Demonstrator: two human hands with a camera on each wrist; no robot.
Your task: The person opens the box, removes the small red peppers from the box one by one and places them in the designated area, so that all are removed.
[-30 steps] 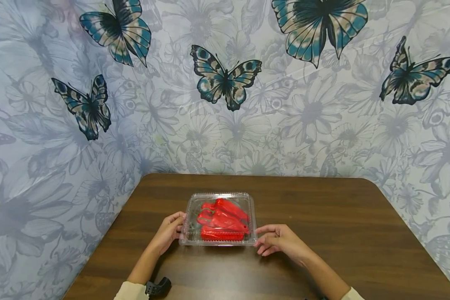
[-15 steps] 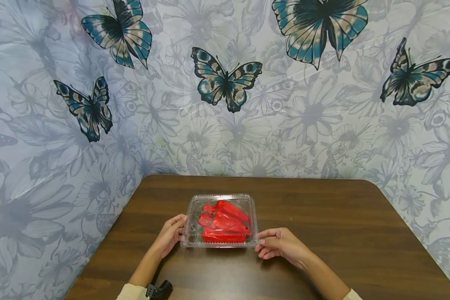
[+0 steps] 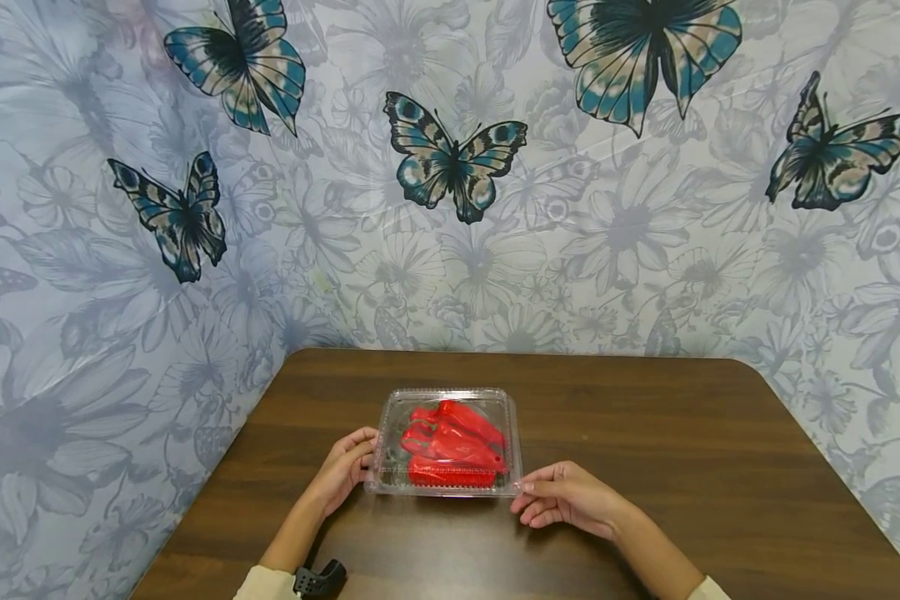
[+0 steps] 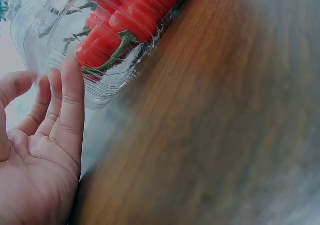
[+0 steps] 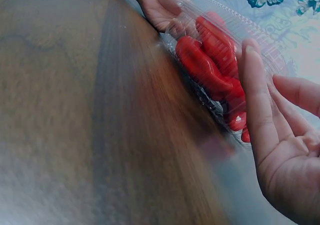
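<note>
A clear plastic clamshell box (image 3: 444, 393) with several red peppers (image 3: 457, 446) inside sits on the table; green stems show in the left wrist view. My left hand (image 3: 342, 471) holds the box's left side, its fingers (image 4: 72, 105) against the clear wall and its thumb near the rim. On the opposite side, my right hand (image 3: 570, 500) pinches the near right corner of the rim between thumb and forefinger. Its other fingers bend loosely below. In the right wrist view, the right forefinger (image 5: 257, 95) hides part of the box. The lid is down over the peppers.
The brown wooden table (image 3: 645, 425) has rounded far corners. Behind it hangs a pale floral backdrop (image 3: 480, 275) with blue butterflies. A black strap device (image 3: 321, 578) is at the left wrist, by a cream sleeve.
The box has shifted slightly to the right, with both hands keeping alongside it. The right hand sits a little lower. The camera view has also drifted slightly.
</note>
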